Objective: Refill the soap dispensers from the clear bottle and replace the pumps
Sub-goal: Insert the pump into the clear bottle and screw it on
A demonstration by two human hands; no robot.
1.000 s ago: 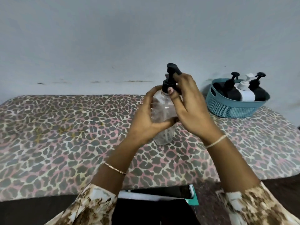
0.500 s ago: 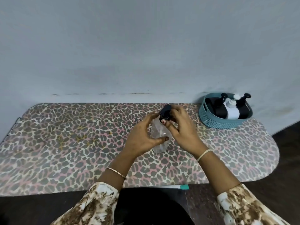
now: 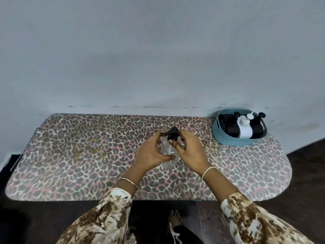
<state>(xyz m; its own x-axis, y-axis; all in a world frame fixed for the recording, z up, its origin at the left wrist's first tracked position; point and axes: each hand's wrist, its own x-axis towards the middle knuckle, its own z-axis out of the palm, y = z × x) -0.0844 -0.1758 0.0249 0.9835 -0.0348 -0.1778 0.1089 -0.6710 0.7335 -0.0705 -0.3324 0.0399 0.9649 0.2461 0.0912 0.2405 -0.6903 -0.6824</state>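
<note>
Leopard-print table top (image 3: 88, 155) against a pale wall (image 3: 158, 50), rounded at the right end. At the far right corner, a teal basket (image 3: 228, 140) holding three soap dispensers (image 3: 244, 131), two black and one white, pumps on, well apart from the hands. Near the middle of the table, a clear bottle (image 3: 168, 155) standing upright on its base, long axis vertical, seemingly near empty though hard to tell through clear plastic. Left hand (image 3: 151, 154) wrapped around the bottle's body from the left, thumb across the front, fingers clenched on it to steady it. Right hand (image 3: 190, 152) just beside on the right, thumb and fingertips pinched at the neck under the black pump (image 3: 173, 134), apparently gripping its collar. Pump straight above the bottle, directly between the two hands, spout pointing left and away; right hand nearer to it, so any twist falls to that hand about the vertical axis while the left resists. Probably unscrewing or seating the pump; which one, impossible to tell from this view. Thin bangle on each wrist, patterned sleeves below.
</note>
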